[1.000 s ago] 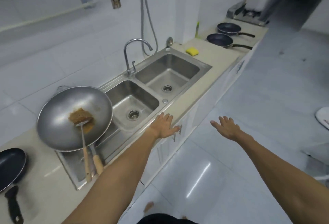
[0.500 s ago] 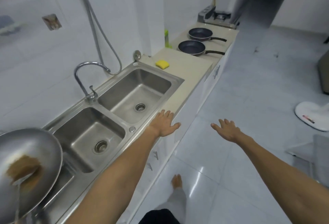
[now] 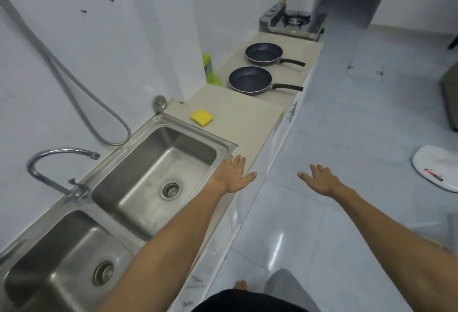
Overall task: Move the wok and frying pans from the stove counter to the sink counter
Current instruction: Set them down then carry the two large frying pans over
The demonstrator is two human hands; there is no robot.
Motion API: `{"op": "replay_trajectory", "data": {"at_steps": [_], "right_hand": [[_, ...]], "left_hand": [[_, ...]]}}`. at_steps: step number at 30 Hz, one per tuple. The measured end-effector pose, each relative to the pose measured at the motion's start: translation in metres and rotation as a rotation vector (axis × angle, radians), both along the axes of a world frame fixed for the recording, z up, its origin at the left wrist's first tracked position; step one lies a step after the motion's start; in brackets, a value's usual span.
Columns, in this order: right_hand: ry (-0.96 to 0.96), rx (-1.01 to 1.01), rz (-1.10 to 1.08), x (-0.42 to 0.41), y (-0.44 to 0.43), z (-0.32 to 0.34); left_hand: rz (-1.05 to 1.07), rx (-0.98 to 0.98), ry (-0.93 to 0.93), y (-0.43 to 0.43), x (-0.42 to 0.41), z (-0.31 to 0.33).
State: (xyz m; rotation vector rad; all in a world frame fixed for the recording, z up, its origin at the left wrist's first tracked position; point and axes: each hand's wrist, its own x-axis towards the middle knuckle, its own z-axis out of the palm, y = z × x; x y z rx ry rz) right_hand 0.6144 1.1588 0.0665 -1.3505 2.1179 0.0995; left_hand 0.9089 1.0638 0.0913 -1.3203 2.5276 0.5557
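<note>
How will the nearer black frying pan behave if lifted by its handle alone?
The nearer black frying pan will probably dip bowl-first: its long thin black handle sits well off the round body. It looks rigid and empty, so likely light with nothing to spill. Flat on the beige counter, it should slide rather than roll if nudged.

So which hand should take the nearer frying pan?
Probably the right hand: both hands are open and empty, but the nearer frying pan points its handle toward the floor side, where the right hand hangs. The left hand hovers over the counter edge.
</note>
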Motion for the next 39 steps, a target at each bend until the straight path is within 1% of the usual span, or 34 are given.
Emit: {"op": "replay_trajectory", "data": {"at_steps": [6,11,16,21,25,30,35,39], "right_hand": [[0.008,0.051,-0.018,-0.082,-0.075,-0.016],[0.0,0.047,-0.02,-0.176,-0.151,-0.022],[0.038,0.058,0.043,-0.272,-0.222,-0.012],[0.064,0.069,0.07,-0.36,-0.289,-0.007],[0.09,0.088,0.112,-0.402,-0.338,-0.012],[0.09,0.101,0.204,-0.432,-0.422,-0.022],[0.077,0.112,0.292,-0.446,-0.525,-0.037],[0.059,0.13,0.378,-0.447,-0.602,-0.041]], "left_hand": [[0.038,0.071,0.065,-0.083,-0.084,-0.011],[0.044,0.047,0.078,-0.152,-0.181,-0.02],[0.06,0.036,0.049,-0.21,-0.279,-0.021],[0.102,0.04,0.121,-0.259,-0.361,-0.023],[0.136,0.039,0.115,-0.299,-0.395,-0.031],[0.2,0.03,0.073,-0.362,-0.425,-0.051],[0.276,0.043,0.066,-0.429,-0.448,-0.071],[0.335,0.078,0.045,-0.483,-0.472,-0.075]]}}
